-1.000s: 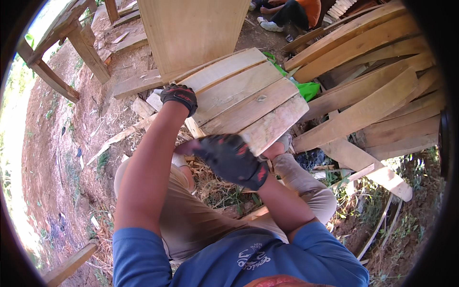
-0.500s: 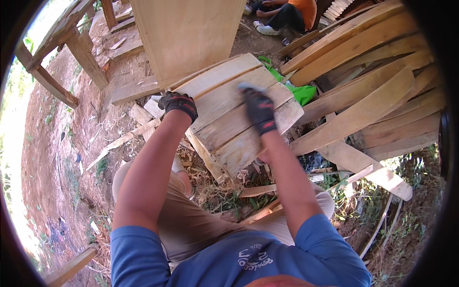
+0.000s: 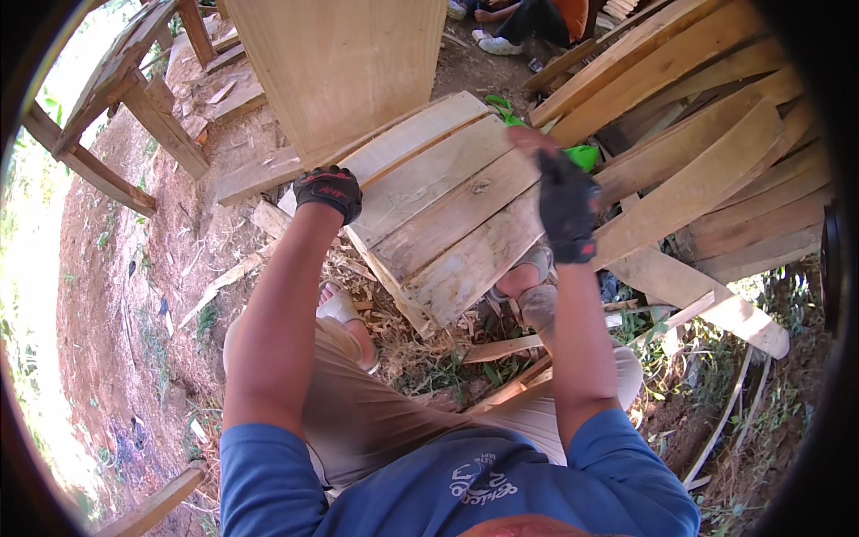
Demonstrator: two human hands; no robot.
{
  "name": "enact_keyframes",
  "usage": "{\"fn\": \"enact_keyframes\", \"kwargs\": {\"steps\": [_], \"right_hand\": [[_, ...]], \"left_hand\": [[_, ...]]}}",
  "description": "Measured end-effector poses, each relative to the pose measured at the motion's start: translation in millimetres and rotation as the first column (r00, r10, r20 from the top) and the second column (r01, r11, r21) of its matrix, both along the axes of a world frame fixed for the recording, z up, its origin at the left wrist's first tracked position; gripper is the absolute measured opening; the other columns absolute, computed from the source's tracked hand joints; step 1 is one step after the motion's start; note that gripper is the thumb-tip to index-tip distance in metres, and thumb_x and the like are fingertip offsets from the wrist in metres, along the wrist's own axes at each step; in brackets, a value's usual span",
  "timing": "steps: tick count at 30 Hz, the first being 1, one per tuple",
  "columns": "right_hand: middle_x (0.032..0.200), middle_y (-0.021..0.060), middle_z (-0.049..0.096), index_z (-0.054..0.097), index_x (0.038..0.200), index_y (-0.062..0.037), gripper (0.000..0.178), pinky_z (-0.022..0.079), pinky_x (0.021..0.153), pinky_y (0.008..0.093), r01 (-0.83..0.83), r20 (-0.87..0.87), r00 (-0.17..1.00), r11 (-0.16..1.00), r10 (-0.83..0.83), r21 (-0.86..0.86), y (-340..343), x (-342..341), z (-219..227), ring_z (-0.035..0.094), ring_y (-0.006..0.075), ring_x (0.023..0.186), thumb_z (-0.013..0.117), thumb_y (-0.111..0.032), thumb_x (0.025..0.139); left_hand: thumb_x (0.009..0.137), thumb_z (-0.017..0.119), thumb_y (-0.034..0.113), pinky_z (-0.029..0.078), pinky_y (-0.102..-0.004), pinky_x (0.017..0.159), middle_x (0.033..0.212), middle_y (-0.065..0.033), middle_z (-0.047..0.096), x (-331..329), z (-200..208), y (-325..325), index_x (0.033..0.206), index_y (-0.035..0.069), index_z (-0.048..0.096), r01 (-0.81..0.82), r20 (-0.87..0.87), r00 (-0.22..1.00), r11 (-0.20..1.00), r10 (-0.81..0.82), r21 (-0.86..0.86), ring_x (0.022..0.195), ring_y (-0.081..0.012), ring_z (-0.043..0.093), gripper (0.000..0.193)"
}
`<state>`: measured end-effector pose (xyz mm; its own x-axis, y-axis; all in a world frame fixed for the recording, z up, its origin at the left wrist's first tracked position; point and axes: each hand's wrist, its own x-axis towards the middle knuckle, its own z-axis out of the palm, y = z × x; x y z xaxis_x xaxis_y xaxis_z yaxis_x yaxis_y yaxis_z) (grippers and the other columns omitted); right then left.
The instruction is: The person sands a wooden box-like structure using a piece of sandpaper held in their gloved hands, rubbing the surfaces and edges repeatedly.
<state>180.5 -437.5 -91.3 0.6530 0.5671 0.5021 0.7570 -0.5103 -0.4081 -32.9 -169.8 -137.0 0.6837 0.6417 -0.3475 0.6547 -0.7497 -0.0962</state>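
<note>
A slatted wooden panel (image 3: 447, 192), several pale boards side by side with dark gaps, lies tilted in front of my knees. My left hand (image 3: 328, 193), in a black glove with red marks, is closed on its left edge; the fingertips are hidden. My right hand (image 3: 568, 206), gloved alike, is raised at the panel's right edge and smeared by motion. A reddish-brown flat patch (image 3: 530, 140) shows at its fingers; whether that is a held piece or the fingers themselves I cannot tell.
A large smooth board (image 3: 340, 72) stands behind the panel. Curved planks (image 3: 698, 188) are piled at right, with bright green material (image 3: 583, 157) beside them. A rough wooden bench (image 3: 134, 89) is at far left. A seated person (image 3: 528, 22) is at the back. Shavings litter the ground.
My right hand has moved from the middle of the panel to the right, past its edge. My left hand stays on the left edge. The view has shifted slightly.
</note>
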Motion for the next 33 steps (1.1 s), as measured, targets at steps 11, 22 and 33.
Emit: {"fn": "enact_keyframes", "kwargs": {"steps": [11, 22, 33], "right_hand": [[0.106, 0.0230, 0.076, 0.075, 0.121, -0.0061, 0.041, 0.056, 0.084, 0.0528, 0.245, -0.047, 0.968, 0.970, -0.245, -0.009, 2, 59, -53, 0.072, 0.0429, 0.095, 0.052, -0.038, 0.108], [0.106, 0.0211, 0.076, 0.077, 0.103, -0.0056, 0.040, 0.055, 0.091, 0.0522, 0.357, 0.020, 0.934, 0.934, -0.357, 0.008, -1, 91, -95, 0.071, 0.0410, 0.100, 0.054, -0.038, 0.106], [0.103, 0.0216, 0.075, 0.073, 0.104, -0.0073, 0.038, 0.055, 0.088, 0.0541, 0.325, -0.081, 0.942, 0.945, -0.327, -0.039, -3, 90, -88, 0.071, 0.0418, 0.098, 0.052, -0.038, 0.107]], "left_hand": [[0.100, 0.065, 0.034, 0.048, -0.0494, 0.114, 0.145, -0.0164, 0.064, 75, 10, -55, 0.142, 0.017, 0.065, 0.393, 0.694, 0.686, 0.914, -0.221, -0.098, 0.135, -0.0366, 0.060, 0.045], [0.099, 0.064, 0.055, 0.050, -0.0497, 0.106, 0.127, -0.0165, 0.066, 144, -8, -89, 0.112, 0.010, 0.076, 0.427, 0.662, 0.644, 0.898, -0.383, 0.104, 0.124, -0.0378, 0.060, 0.049], [0.099, 0.064, 0.032, 0.052, -0.0513, 0.095, 0.105, -0.0166, 0.072, 174, -44, -95, 0.099, 0.008, 0.078, 0.497, 0.692, 0.547, 0.848, -0.471, 0.185, 0.107, -0.0389, 0.064, 0.028]]}}
